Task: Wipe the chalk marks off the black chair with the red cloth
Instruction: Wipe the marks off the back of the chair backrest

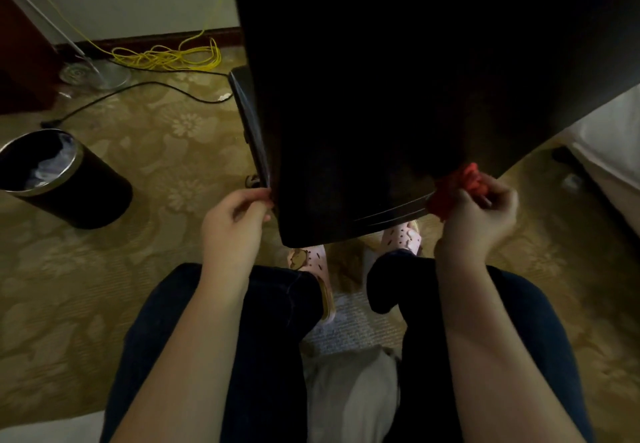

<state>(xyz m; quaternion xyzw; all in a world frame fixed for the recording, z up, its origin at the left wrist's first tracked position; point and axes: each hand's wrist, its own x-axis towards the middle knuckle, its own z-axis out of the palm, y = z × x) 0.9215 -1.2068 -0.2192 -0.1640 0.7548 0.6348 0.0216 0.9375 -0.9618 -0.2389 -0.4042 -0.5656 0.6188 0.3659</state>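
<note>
Head view: black chair [381, 96] close in front of person, dark panel filling upper centre. Left hand [232, 224] pinches chair's left edge, fingers curled round it. Right hand [478, 221] grips bunched red cloth [457, 186], cloth touching chair's lower right edge. Pink slippers [311, 260] on patterned carpet [156, 151] beneath chair. Black bin [65, 179] at left, coiled yellow cable [166, 58] near far wall

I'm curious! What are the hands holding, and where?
Left hand pinches the side edge of the black chair; right hand grips the bunched red cloth.
</note>
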